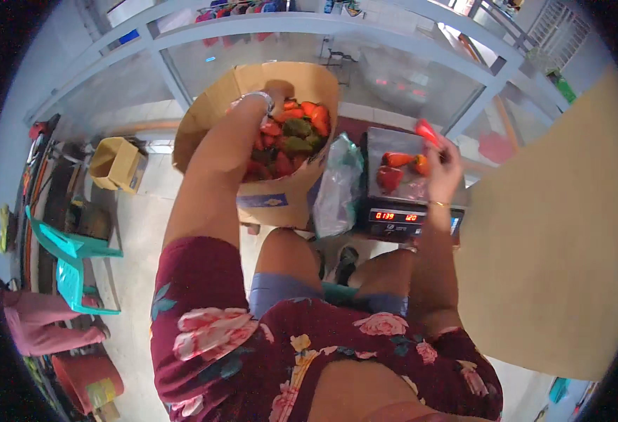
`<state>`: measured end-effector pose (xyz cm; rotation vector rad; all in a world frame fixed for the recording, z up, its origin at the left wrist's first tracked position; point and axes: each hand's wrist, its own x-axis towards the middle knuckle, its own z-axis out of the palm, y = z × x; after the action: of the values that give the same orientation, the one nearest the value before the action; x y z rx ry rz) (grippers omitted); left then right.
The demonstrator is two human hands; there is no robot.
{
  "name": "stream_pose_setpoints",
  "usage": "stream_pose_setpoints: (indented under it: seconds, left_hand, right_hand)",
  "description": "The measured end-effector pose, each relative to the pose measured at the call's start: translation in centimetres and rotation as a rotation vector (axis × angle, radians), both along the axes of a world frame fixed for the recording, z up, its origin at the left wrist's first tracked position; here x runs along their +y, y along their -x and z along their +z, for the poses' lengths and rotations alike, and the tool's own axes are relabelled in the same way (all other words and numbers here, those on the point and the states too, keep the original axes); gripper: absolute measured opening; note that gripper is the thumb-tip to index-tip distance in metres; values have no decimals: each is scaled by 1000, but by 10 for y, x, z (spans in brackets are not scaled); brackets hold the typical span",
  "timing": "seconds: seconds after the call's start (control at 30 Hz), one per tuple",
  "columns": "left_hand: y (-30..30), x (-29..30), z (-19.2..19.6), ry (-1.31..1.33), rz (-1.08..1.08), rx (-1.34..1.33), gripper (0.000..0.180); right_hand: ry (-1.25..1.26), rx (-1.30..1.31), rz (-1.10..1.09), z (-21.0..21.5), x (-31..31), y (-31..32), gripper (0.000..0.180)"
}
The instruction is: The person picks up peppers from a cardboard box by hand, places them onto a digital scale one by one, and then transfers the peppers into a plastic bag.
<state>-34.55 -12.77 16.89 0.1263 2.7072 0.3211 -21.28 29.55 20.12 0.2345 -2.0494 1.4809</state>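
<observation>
My right hand (445, 169) is closed on a red bell pepper (427, 131), held above the right side of a digital scale (371, 181). On its metal pan lie an orange-red pepper (397, 160), a darker red pepper (389, 179) and an orange pepper (420, 165) partly behind my fingers. The scale's red display is lit. My left hand (278, 98) reaches into a tall open cardboard box (274, 195), by its far wall. Its fingers are too unclear to tell if they grip anything. Red peppers (319, 118) and several green peppers (297, 127) fill the box.
A clear plastic bag (339, 186) stands between box and scale. A large tan board (548, 239) rises at the right. To the left are a small cardboard box (116, 165), a turquoise chair (70, 281) and another person's leg (45, 321). Glass panels with grey frames (267, 27) stand behind.
</observation>
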Motion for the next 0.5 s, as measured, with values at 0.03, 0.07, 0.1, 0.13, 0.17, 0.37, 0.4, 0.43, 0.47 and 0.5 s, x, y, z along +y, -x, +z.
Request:
stream_pose_setpoints:
  seconds: [0.03,0.07,0.1,0.13,0.17,0.37,0.4,0.43,0.47,0.5]
  left_hand:
    - [15,10,-11,-95,39,-28,20]
    - [24,6,-24,72,-166,196,23]
    - [33,1,-34,244,-373,419,26]
    - [38,-2,-47,195,-343,449,29]
    - [41,-5,-58,146,-313,479,32]
    - [28,-44,-53,-341,-205,393,42]
    - [19,-63,-49,-418,-240,467,45]
    - [13,-60,-49,-583,-128,342,48]
    - [11,-52,-47,-751,-21,214,51]
    - [10,-39,-45,-755,-37,209,51]
  right_hand:
    - [58,44,87,15,-30,0,22]
    - [-54,-24,169,35,-59,-5,25]
    - [-112,32,248,49,-88,-13,29]
    - [-171,56,355,52,-107,-13,31]
    - [-228,75,467,53,-120,-12,33]
    - [-178,44,520,18,-143,-2,31]
    - [-162,52,541,14,-148,-4,31]
    - [-118,-16,521,8,-146,-1,31]
    - [-81,-82,493,4,-143,2,30]
    - [-83,-82,476,-1,-140,3,30]
